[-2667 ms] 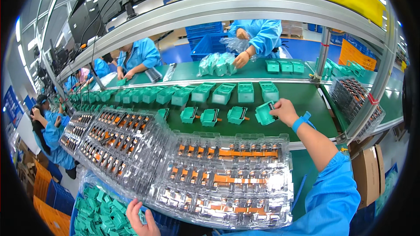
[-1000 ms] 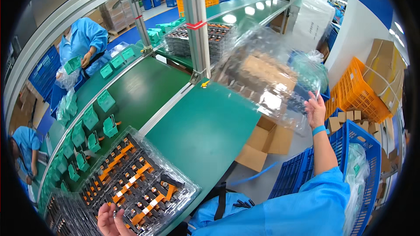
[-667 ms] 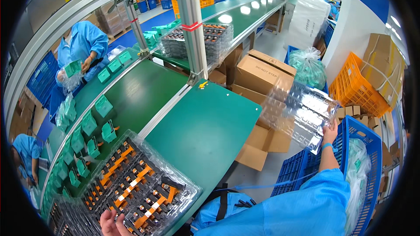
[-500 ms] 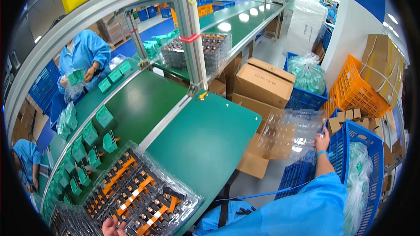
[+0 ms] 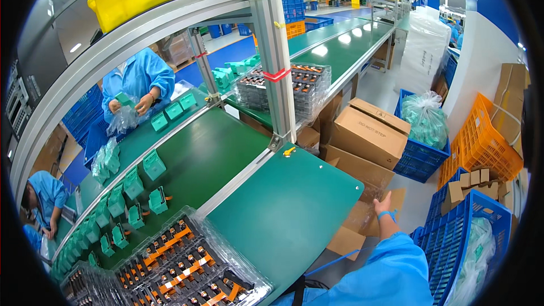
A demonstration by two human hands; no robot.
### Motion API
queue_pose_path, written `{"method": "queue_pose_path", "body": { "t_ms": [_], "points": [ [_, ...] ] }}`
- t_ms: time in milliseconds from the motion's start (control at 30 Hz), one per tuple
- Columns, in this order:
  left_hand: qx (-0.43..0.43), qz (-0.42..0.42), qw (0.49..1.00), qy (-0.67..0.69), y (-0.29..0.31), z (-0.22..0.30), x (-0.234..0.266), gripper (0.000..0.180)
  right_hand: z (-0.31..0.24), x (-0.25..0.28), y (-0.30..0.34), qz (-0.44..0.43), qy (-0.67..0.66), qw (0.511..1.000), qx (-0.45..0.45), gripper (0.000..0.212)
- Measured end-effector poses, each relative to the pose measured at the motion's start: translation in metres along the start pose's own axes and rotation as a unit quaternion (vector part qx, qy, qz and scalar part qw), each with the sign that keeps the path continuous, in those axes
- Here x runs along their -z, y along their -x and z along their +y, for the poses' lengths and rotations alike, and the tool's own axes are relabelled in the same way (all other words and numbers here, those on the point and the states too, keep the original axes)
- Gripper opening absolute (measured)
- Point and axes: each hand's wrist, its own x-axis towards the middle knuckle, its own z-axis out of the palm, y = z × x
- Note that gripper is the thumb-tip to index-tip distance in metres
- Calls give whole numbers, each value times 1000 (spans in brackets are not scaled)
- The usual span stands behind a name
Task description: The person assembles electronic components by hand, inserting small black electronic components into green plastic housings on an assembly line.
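My right hand [image 5: 384, 200] is stretched out low beside the green table [image 5: 289, 209], fingers apart and holding nothing. It hovers over open cardboard boxes [image 5: 356, 228] on the floor. My blue sleeve [image 5: 391, 272] fills the lower edge. Clear plastic trays [image 5: 181, 260] filled with orange and black parts lie at the table's near left corner. My left hand is out of the picture.
Small green parts [image 5: 141, 184] stand in rows on the conveyor belt. A person in blue [image 5: 139, 82] handles a green part across the belt, and another [image 5: 42, 195] sits at far left. Blue crates [image 5: 462, 238], an orange crate [image 5: 487, 141] and stacked cardboard boxes [image 5: 368, 133] crowd the floor at right.
My head turned right, away from the conveyor. My right hand carried a clear empty tray down toward the floor boxes and now holds nothing. My left hand dropped out of view.
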Motion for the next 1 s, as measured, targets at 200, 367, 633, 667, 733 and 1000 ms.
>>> {"method": "queue_pose_path", "body": {
  "t_ms": [200, 367, 633, 667, 733, 1000],
  "points": [
    [-24, 19, 998, -57, 3, -2, 7, 15, 19, -19, 39, -80, 3, 996, -36, 23],
    [-35, 18, 999, -23, -4, -6, 15, 15, 9, -2, 19, -8, -319, 941, -108, 17],
    [20, 111, 993, 46, 23, -6, 28, 15, -356, 131, 190, -231, -524, 769, 285, 21],
    [15, 133, 991, 8, 31, -5, 34, 14, -381, 140, 219, -331, -529, 703, 341, 20],
    [11, 160, 987, -23, 41, 2, 52, 14, -429, 157, 276, -446, -405, 586, 542, 13],
    [74, 336, 892, -293, 127, 23, 159, 12, -486, 116, 327, -617, -47, 211, 757, 32]
  ]
}}
